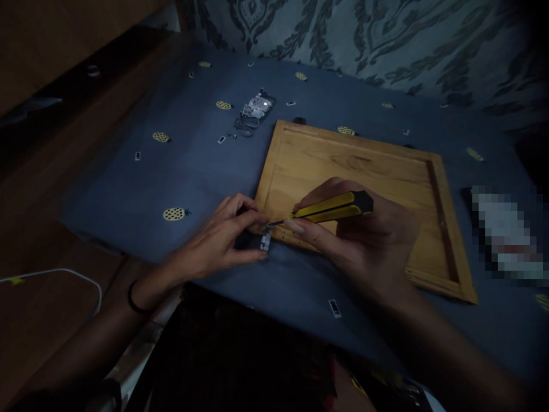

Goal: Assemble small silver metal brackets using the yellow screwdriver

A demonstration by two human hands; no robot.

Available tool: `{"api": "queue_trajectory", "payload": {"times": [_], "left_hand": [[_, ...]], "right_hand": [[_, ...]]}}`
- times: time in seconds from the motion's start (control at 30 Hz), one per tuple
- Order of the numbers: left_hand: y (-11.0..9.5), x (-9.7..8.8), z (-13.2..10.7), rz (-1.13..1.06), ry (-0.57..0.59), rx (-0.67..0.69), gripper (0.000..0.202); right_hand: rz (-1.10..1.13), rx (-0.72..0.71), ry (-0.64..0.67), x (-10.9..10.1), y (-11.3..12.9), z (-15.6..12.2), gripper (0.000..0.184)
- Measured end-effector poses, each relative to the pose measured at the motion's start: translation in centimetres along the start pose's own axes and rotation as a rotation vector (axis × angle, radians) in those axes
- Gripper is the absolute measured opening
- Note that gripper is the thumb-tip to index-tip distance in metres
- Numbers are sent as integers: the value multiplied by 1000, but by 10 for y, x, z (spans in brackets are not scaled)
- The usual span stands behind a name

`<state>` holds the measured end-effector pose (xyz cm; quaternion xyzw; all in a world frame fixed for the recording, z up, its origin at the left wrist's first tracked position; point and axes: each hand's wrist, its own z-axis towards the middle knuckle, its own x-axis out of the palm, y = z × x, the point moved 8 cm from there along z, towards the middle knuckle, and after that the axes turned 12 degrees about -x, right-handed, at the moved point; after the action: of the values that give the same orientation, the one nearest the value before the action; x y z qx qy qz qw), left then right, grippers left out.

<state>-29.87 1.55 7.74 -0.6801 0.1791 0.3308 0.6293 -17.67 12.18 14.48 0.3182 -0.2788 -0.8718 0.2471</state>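
My left hand (pixel 223 234) pinches a small metal part (pixel 265 240) against the near left corner of a wooden tray-like board (pixel 364 166). A yellow and black screwdriver (pixel 332 208) is gripped in my right hand (pixel 364 234), with its thin tip resting on that metal part. Both hands sit over the blue cloth (pixel 180 171) with a pineapple print. Fingers hide most of the small part.
A heap of small metal and plastic pieces (pixel 255 110) lies at the far side of the cloth, with tiny screws beside it. A white cable (pixel 64 274) runs over the wooden floor at left. A blurred white object (pixel 506 234) sits at right.
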Motion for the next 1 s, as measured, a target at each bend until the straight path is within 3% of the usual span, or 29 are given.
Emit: {"api": "queue_trajectory", "payload": {"times": [0.23, 0.43, 1.0], "left_hand": [[-1, -1, -2, -9, -24, 43, 43], [0, -2, -3, -12, -28, 35, 44], [-2, -2, -1, -4, -11, 35, 43]], "right_hand": [[-89, -33, -233, -21, 13, -1, 16], [-102, 15, -131, -13, 6, -4, 16], [-35, 21, -102, -6, 0, -6, 23]]}}
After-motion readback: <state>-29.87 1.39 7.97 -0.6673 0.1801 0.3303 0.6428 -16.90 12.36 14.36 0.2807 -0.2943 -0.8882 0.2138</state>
